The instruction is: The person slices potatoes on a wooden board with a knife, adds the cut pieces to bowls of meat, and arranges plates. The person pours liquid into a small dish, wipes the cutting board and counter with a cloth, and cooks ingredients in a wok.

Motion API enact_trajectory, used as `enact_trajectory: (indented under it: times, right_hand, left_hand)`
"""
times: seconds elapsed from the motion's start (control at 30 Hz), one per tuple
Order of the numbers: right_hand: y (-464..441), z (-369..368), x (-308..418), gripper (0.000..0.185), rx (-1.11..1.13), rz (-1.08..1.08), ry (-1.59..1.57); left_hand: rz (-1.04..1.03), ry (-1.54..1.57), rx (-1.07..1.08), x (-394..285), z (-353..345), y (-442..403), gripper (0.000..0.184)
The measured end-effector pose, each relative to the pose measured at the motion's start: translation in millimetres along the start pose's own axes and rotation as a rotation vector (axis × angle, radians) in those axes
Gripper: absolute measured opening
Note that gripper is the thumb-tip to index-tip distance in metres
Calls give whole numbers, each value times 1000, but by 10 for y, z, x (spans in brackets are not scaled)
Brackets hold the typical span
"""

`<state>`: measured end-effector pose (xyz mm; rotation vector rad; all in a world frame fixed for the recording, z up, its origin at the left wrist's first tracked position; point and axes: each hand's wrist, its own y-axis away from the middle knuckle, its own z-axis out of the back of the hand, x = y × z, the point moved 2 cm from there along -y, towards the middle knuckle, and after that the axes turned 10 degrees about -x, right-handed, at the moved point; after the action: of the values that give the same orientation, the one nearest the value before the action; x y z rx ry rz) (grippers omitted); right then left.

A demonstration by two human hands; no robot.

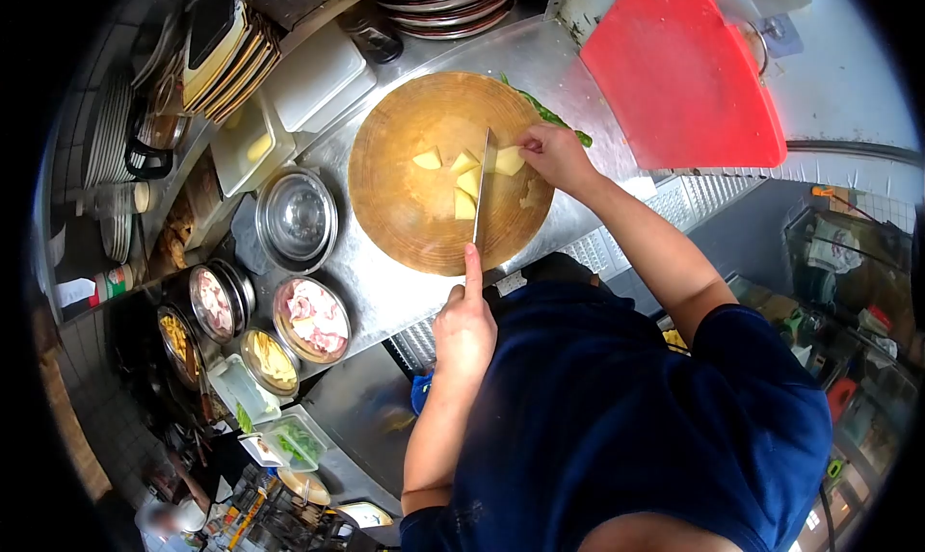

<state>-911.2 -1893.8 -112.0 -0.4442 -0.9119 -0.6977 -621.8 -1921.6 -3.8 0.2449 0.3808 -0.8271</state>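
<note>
My left hand (pixel 464 335) is closed around the handle of a knife (pixel 484 181), its index finger stretched along the top. The blade stands over a round wooden board (pixel 395 205). Several pale yellow pieces (pixel 464 203) lie beside the blade, and another piece (pixel 427 158) lies apart on the left. Across the blade, my right hand (pixel 551 155) pinches the edge of a yellow piece (pixel 508 160) that rests on the board. A green vegetable (pixel 549 114) lies behind the board, near my right hand.
Metal bowls (pixel 297 220) stand left of the board, with a bowl of pink meat (pixel 311 319) below them. White tubs (pixel 313 75) and stacked plates (pixel 108 133) are farther left. A red board (pixel 684 75) is at upper right. Another person (pixel 164 521) is at lower left.
</note>
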Motion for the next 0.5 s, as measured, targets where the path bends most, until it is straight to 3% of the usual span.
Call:
enact_trajectory:
  times: [0.5]
  right_hand:
    - [172, 49, -4, 15, 63, -21, 99]
  left_hand:
    - [-22, 65, -11, 229, -236, -62, 87]
